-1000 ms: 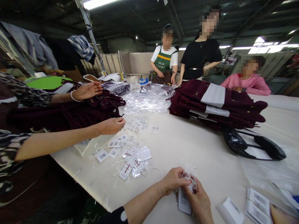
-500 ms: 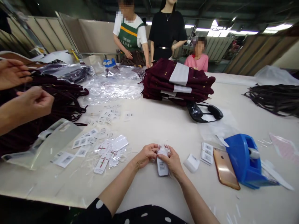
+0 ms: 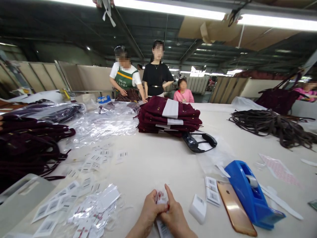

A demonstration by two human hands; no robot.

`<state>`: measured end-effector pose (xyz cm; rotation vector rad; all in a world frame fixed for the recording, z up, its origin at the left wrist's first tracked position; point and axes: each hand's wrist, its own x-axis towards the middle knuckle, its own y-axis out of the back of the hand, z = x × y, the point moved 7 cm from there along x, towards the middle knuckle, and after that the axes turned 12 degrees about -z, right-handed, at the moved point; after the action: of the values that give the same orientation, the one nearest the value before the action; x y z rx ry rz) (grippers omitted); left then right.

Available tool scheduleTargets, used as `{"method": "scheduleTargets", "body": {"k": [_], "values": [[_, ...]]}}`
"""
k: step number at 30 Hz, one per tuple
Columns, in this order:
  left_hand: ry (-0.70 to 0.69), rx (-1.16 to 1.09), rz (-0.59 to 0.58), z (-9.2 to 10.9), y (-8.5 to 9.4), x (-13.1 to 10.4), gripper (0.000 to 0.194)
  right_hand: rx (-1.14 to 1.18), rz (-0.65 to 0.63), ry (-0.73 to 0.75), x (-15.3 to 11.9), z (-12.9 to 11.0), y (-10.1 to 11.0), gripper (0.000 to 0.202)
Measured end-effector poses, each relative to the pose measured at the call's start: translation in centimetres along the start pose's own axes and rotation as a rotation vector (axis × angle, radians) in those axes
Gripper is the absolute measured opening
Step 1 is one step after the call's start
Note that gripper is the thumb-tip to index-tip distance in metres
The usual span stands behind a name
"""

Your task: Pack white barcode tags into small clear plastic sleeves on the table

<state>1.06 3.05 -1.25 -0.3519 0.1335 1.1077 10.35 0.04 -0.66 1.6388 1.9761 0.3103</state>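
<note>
Your grip is closed around one tag; your left hand pinches it from one side and your right hand from the other; your thumbs meet on top and your right pointing finger sticks out straight; the tag is left of the tape holder and nearer to you; its bar lines poke out under your hands, and its far end looks shiny with bits of red, but your fingers hide most of it; two hands on it likely stop such a small, slick thing from sliding away.

Well left of the tape holder, on the desk, is a tag pile in clear wrap; loose labels are spread beyond it, maybe so you can pick up just one; the phone lies flat just left of the tape holder; next to the phone, on the side away from the tape holder, comes a label pack, then a bent label stack, both close enough for your right hand.

Past the tape holder, to its left, purple bags lie in a flat stack, perhaps to save room; white paper lies across the top, maybe to guard the cloth; a black ring touches the stack's near side; past the tape holder, to its right, dark straps lie in a heap.
</note>
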Motion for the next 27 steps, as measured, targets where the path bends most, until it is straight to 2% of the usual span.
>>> {"method": "scheduleTargets", "body": {"k": [7,12,14,16,19,22,24,25,27], "values": [[0.026,-0.16,0.143,-1.2,0.0,0.6,0.025,0.09,0.024,0.021,0.4,0.5,0.2,0.079],[0.056,-0.389,0.128,-2.9,-0.5,1.9,0.029,0.442,-0.004,0.072,0.5,2.4,0.1,0.09],[0.048,-0.472,0.118,-3.1,-0.7,2.3,0.033,0.59,-0.017,0.067,0.4,3.6,0.0,0.081],[0.02,-0.487,0.142,-2.8,-0.9,2.3,0.035,0.66,-0.043,0.079,0.2,4.0,-0.1,0.063],[-0.021,-0.428,0.163,-1.6,-1.8,1.6,0.033,0.607,-0.063,0.119,-0.7,3.4,0.1,0.046],[-0.054,-0.333,0.078,0.3,-2.7,1.0,0.034,0.462,0.01,0.092,-1.9,2.9,1.1,0.042],[-0.105,-0.175,0.067,2.3,-1.4,0.9,0.035,0.374,0.074,0.046,-2.6,3.1,2.0,0.044],[-0.14,-0.045,0.109,3.6,0.1,0.8,0.035,0.333,0.107,0.019,-3.0,3.5,2.5,0.045],[-0.194,0.32,0.288,6.6,4.5,0.3,0.034,0.258,0.168,-0.036,-3.5,4.4,3.1,0.044]]}}
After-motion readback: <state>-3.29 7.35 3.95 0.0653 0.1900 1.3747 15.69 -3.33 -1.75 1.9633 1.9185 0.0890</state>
